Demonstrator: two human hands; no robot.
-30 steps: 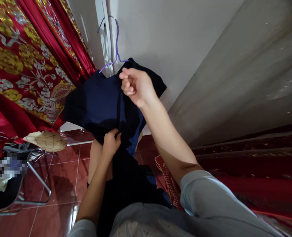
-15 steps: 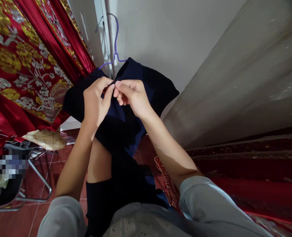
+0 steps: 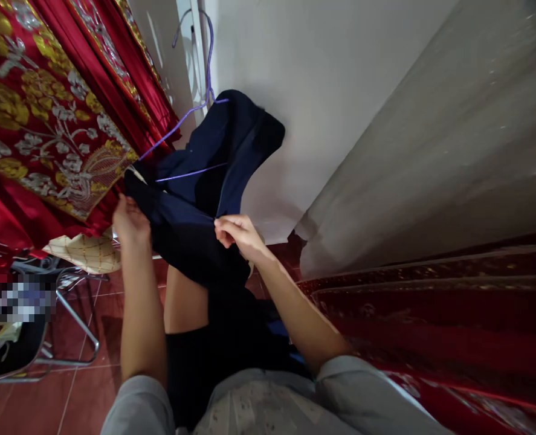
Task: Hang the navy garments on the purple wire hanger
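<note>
A navy front-opening garment point(image 3: 245, 130) hangs on a purple wire hanger point(image 3: 208, 72), its front spread apart. The hanger's left arm sticks out bare above the cloth, and its lower bar shows through the opening. My right hand point(image 3: 240, 235) is closed, pinching the front edge of the garment between thumb and fingers. At the garment's left side, my left hand point(image 3: 132, 220) has its fingers curled at the dark cloth near the shoulder. Part of its grip is hidden. A small pale strip, perhaps a label, shows just above that hand.
Red cloth with gold and silver embroidery point(image 3: 59, 109) hangs on the left. A metal-framed chair point(image 3: 80, 326) with things on it stands at lower left. On the right are a greyish draped sheet point(image 3: 413, 163) and dark red fabric point(image 3: 431, 320). The floor point(image 3: 86, 386) is red tile.
My hands, together at the garment's front before, have parted: the left moved left and down, the right moved down. The garment's front has opened, and its left side has come off the hanger arm.
</note>
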